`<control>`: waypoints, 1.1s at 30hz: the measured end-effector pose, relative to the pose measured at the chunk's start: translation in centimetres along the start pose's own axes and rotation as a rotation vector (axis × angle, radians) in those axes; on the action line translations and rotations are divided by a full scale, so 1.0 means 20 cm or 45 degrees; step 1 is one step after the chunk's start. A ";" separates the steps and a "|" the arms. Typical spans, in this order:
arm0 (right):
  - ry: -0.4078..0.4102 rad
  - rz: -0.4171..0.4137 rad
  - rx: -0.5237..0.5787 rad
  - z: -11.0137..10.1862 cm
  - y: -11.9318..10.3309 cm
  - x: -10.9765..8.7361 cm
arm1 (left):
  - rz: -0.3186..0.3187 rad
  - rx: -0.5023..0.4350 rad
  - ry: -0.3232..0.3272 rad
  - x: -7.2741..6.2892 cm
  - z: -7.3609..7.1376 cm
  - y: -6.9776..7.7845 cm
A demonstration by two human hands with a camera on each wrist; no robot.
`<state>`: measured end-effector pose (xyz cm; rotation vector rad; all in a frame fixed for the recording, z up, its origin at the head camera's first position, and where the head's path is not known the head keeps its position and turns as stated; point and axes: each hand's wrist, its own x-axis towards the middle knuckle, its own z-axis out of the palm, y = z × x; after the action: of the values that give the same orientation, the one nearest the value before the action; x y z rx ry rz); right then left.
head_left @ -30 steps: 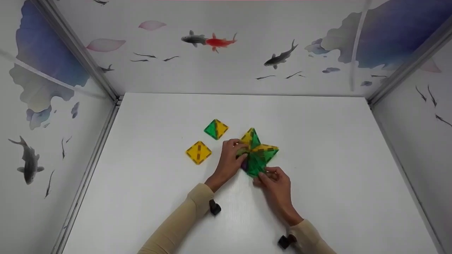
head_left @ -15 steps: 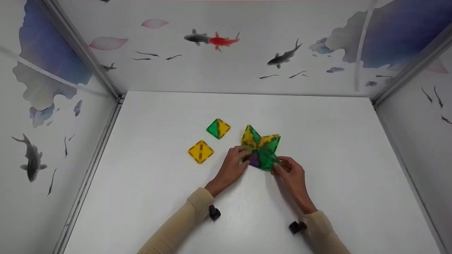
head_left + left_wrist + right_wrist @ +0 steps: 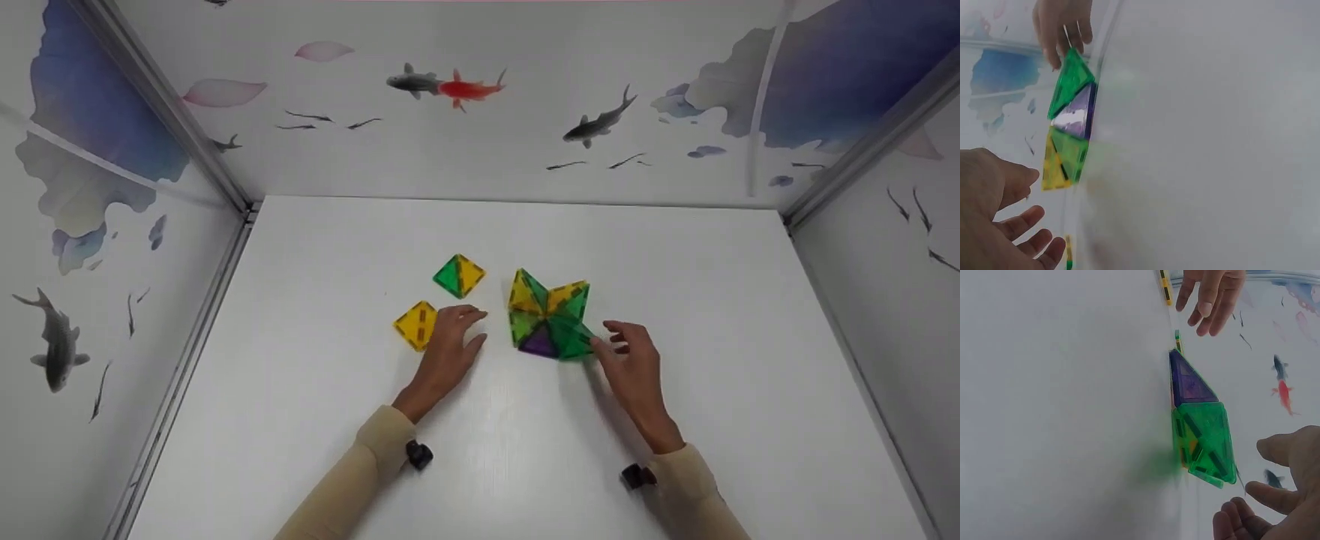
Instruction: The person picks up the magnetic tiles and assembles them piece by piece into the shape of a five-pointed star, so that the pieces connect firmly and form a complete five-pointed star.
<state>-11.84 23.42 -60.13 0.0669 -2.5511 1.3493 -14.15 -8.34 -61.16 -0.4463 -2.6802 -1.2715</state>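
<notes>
Translucent magnetic tiles form a raised, star-like structure (image 3: 541, 315) in yellow, green and purple near the middle of the table. A purple triangle tile (image 3: 1192, 382) and a green tile (image 3: 1207, 439) face the near side. My right hand (image 3: 630, 364) is beside the green side, thumb and fingers spread; the right wrist view shows a gap between them and the tile. To the left, apart from the structure, my left hand (image 3: 448, 341) has its fingers extended and holds nothing. It partly covers a flat yellow diamond of two triangle tiles (image 3: 414, 326).
A second flat diamond, one half green and one half yellow (image 3: 459, 276), lies behind my left hand. The white table (image 3: 337, 247) is bounded by walls (image 3: 495, 165) printed with fish and petals, with metal rails (image 3: 187, 360) at the corners.
The tile structure has turned and its near side now shows the purple tile. My left hand has let go and moved left. My right hand has shifted right and loosened off the green tile.
</notes>
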 end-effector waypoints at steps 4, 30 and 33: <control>0.061 -0.228 -0.043 0.05 -0.06 0.00 | -0.111 0.067 0.102 -0.04 -0.14 -0.10; -0.756 -0.353 0.161 0.70 -0.33 0.10 | -0.483 0.279 0.103 -0.18 -0.28 -0.25; -0.707 -0.332 0.132 0.75 -0.35 0.13 | -0.496 0.283 0.107 -0.18 -0.28 -0.26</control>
<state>-16.16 7.32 -61.87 0.8746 -2.7538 1.5140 -12.51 -16.48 -62.36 0.1625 -2.8804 -1.0210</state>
